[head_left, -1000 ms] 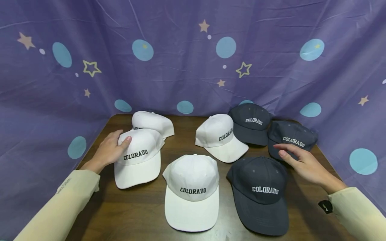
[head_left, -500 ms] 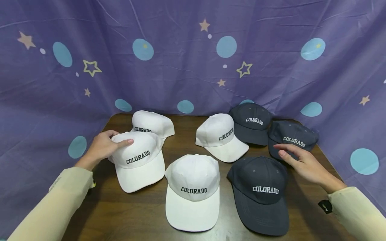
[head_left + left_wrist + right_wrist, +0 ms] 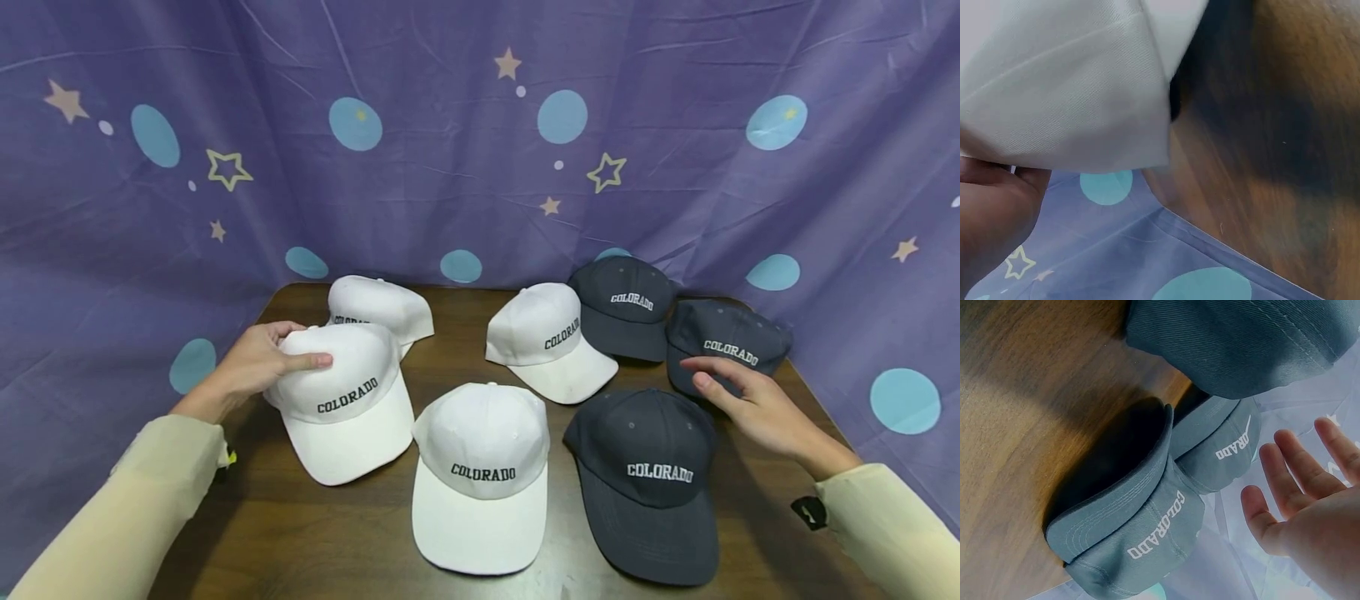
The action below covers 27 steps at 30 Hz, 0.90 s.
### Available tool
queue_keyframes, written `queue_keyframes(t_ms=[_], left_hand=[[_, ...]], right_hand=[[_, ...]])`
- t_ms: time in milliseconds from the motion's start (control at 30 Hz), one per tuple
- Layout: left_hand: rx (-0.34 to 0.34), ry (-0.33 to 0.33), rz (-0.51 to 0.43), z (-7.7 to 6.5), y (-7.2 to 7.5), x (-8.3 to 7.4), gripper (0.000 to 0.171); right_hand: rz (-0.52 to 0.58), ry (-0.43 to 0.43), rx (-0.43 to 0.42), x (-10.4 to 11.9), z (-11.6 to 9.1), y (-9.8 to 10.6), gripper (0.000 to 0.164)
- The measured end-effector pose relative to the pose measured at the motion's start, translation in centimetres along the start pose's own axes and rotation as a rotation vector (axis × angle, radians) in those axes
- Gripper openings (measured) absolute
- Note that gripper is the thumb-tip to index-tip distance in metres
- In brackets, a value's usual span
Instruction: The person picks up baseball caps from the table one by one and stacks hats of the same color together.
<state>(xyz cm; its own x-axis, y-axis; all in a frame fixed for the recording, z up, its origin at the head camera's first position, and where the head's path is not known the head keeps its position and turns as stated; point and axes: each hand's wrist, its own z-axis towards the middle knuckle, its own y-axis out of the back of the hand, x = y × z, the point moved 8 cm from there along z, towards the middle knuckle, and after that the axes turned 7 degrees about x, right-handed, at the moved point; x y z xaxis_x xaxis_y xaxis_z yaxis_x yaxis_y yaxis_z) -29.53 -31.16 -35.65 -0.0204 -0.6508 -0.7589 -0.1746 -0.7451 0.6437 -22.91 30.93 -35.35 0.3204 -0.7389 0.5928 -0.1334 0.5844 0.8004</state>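
Observation:
My left hand (image 3: 258,360) grips the crown of a white baseball cap (image 3: 348,408) lettered COLORADO, thumb on the front of the crown. In the left wrist view, fingers (image 3: 997,194) lie at the edge of the white fabric (image 3: 1079,106). That cap's brim reaches the side of a second white cap (image 3: 482,475) in the front middle. My right hand (image 3: 765,408) hovers with relaxed fingers between the front dark cap (image 3: 652,467) and the dark cap at the right (image 3: 727,342). It holds nothing; the right wrist view shows the hand (image 3: 1310,519) apart from the caps.
Behind the held cap sits another white cap (image 3: 382,308), partly covered. A white cap (image 3: 551,342) stands in the back middle, overlapping a dark cap (image 3: 626,304). Purple patterned cloth (image 3: 465,167) rises around the brown wooden table (image 3: 300,542).
My left hand has taken a firmer hold of its white cap. That cap has shifted toward me and right, turning slightly, and the front middle cap has edged right. The right hand stays put.

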Motion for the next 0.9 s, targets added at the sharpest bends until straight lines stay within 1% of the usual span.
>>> queue_keyframes(t_ms=[67,167,233,333,433,533,700,900], left_hand=[[0.023,0.002,-0.026,0.0,-0.2,-0.2,0.057],[0.061,0.004,-0.094,-0.1,-0.5,-0.4,0.052],[0.088,-0.015,-0.14,-0.2,-0.8,-0.7,0.045],[0.112,-0.071,-0.184,-0.4,-1.0,-1.6,0.036],[0.107,-0.135,-0.183,-0.7,-0.9,-2.7,0.03],[0.087,-0.179,-0.189,-1.0,-0.4,-3.9,0.026],[0.07,-0.234,-0.263,-1.7,0.2,-5.5,0.016],[0.071,-0.304,-0.345,-2.2,0.2,-7.3,0.008]], right_hand=[[0.002,0.0,-0.001,0.0,0.0,0.0,0.028],[0.007,-0.002,-0.003,0.0,0.0,0.1,0.028],[0.009,-0.003,-0.004,0.0,0.0,0.1,0.028],[0.004,-0.007,-0.009,0.0,-0.1,0.2,0.028],[-0.003,-0.012,-0.015,-0.1,-0.1,0.2,0.028],[-0.003,-0.016,-0.016,-0.1,-0.2,0.2,0.028],[-0.002,-0.015,-0.017,0.0,-0.2,0.2,0.028],[-0.005,-0.011,-0.028,0.1,-0.3,0.4,0.028]])
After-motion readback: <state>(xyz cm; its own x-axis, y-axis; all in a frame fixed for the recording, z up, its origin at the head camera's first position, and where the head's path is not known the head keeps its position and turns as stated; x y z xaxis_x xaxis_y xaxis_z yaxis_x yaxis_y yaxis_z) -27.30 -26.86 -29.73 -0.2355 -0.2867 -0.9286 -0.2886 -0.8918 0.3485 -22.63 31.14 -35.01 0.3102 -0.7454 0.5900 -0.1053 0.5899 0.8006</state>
